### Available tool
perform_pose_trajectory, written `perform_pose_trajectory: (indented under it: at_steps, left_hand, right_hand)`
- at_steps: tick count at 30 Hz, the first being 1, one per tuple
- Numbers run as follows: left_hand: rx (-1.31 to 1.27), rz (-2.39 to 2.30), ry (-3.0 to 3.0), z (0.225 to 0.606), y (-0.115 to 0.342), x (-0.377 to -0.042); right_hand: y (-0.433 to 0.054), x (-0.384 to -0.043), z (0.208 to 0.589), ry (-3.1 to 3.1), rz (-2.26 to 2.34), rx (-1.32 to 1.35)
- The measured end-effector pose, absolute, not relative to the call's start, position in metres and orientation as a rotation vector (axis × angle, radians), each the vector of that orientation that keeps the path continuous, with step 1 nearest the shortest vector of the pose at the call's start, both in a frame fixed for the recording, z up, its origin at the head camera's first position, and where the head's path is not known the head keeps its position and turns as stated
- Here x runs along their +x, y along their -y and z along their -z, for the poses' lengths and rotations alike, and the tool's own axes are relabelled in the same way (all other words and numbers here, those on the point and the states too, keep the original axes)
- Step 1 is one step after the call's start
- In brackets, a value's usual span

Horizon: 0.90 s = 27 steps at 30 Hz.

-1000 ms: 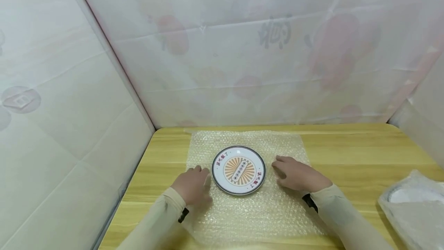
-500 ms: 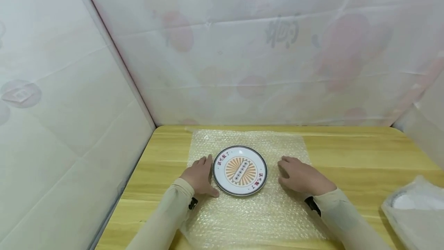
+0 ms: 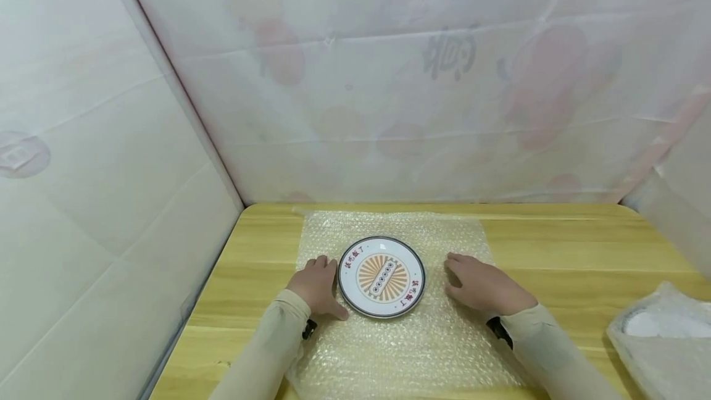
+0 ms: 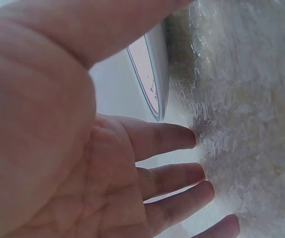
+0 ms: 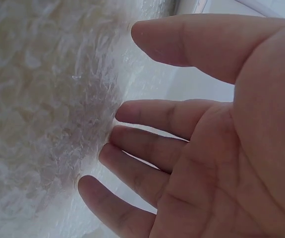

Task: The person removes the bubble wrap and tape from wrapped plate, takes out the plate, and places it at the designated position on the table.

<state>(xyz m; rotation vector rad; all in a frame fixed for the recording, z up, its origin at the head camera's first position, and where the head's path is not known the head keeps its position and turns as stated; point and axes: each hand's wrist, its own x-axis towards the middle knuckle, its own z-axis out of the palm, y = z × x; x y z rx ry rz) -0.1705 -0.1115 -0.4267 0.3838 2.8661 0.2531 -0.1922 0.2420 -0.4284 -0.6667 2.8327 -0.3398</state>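
Observation:
A round white plate (image 3: 381,277) with a dark rim, an orange sunburst and red lettering lies face up on a sheet of bubble wrap (image 3: 400,350). Just left of its rim is my left hand (image 3: 318,287), fingers extended and thumb spread; whether it touches the rim I cannot tell. In the left wrist view the plate's edge (image 4: 154,84) shows beyond the palm, and the fingertips meet the wrap. My right hand (image 3: 483,284) rests its fingertips on the wrap to the right, apart from the plate. The right wrist view shows that hand's fingers (image 5: 147,148) extended, holding nothing.
The wrap lies on a wooden table (image 3: 555,245). At the right front edge sits a bubble-wrapped bundle (image 3: 661,338) with something white inside. A pale printed sheet wall (image 3: 355,110) rises behind the table, and another wall (image 3: 111,202) stands along the left.
My left hand has moved slightly up and right, its fingers spreading beside the plate's left rim. The right hand has shifted slightly right, away from the plate. The plate stays on the wrap.

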Motion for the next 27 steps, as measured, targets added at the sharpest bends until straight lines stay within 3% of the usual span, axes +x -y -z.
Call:
perform_pose_trajectory:
  at_steps: [27]
  left_hand:
    - [0.416,-0.263,-2.9,0.4229,0.1077,-0.1659]
  right_hand:
    - [-0.2386,-0.1932,0.4248,-2.866,0.32,-0.682]
